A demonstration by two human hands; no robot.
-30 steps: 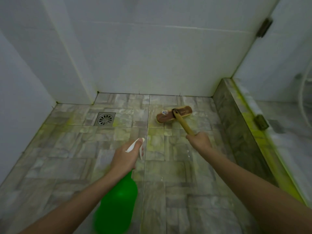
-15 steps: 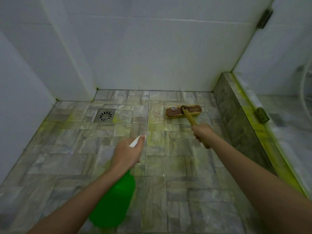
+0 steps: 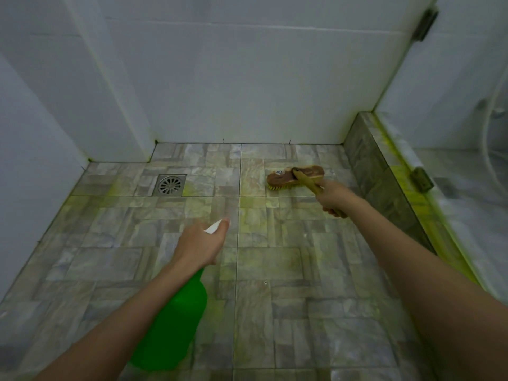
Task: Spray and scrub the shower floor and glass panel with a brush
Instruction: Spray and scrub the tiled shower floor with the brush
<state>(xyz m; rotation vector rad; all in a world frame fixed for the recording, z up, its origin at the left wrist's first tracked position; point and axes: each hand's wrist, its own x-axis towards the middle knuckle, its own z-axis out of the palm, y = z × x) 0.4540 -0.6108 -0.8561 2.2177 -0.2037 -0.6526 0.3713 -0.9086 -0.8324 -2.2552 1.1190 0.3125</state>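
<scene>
Two hands are out in front, so what has the left hand (image 3: 199,244) got?

Its fingers are curled round the neck of a green spray bottle (image 3: 176,325), and the white nozzle pokes out past the fingertips. The hand hides the trigger, so I cannot tell if a finger is pulling it. The bottle's body hangs under the forearm, above the near middle of the shower floor (image 3: 275,270).

And the right hand (image 3: 334,196)?

Its fingers are closed tight round the yellow handle of the brush (image 3: 295,177), and the handle's end sticks out below the hand.

Where is the brush head?

It sits on the far right tile with its yellow bristles down on the floor. It is near the back wall (image 3: 247,78) and close to the tiled kerb (image 3: 376,166) on the right, touching neither.

What about the drain (image 3: 170,184)?

That is in the far left part of the floor, well apart from the brush.

Where is the glass panel (image 3: 450,86)?

It stands on top of the kerb at the right, with one hinge (image 3: 420,178) low down and another high up. Neither hand touches it.

Any marks on the tiles?

Plenty: yellow-green patches across the middle of the floor and beside the drain, and a brighter streak along the foot of the glass
</scene>
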